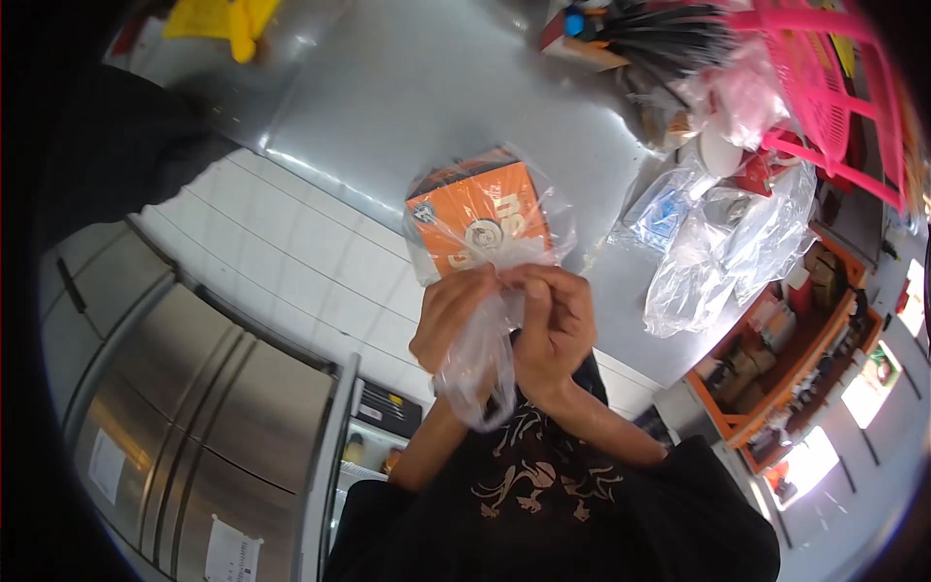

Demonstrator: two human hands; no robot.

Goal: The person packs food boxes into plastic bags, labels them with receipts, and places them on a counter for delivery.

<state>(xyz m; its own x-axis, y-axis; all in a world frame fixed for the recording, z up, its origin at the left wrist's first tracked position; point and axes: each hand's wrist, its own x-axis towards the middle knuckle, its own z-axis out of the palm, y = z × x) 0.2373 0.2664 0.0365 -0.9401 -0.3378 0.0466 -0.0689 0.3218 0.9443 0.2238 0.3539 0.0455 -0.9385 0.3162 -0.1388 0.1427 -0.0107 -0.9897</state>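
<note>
An orange printed cardboard box [473, 207] sits inside a clear plastic bag [560, 218] before me, at the edge of the metal counter. Both of my hands meet at the bag's gathered neck, just on the near side of the box. My left hand [454, 313] grips the twisted plastic from the left. My right hand [556, 320] pinches it between thumb and fingers from the right. The bag's loose handle end [476, 378] hangs down over my left wrist. Folds of plastic and my fingers hide the exact shape of the neck.
Steel worktop [436, 87] stretches beyond the box. At right lie clear plastic bags [698, 269] and a pink plastic basket [822, 80]. A box of black utensils [640, 36] stands behind. Steel refrigerator doors [254, 407] are at lower left; a dark sleeve [138, 145] reaches in at left.
</note>
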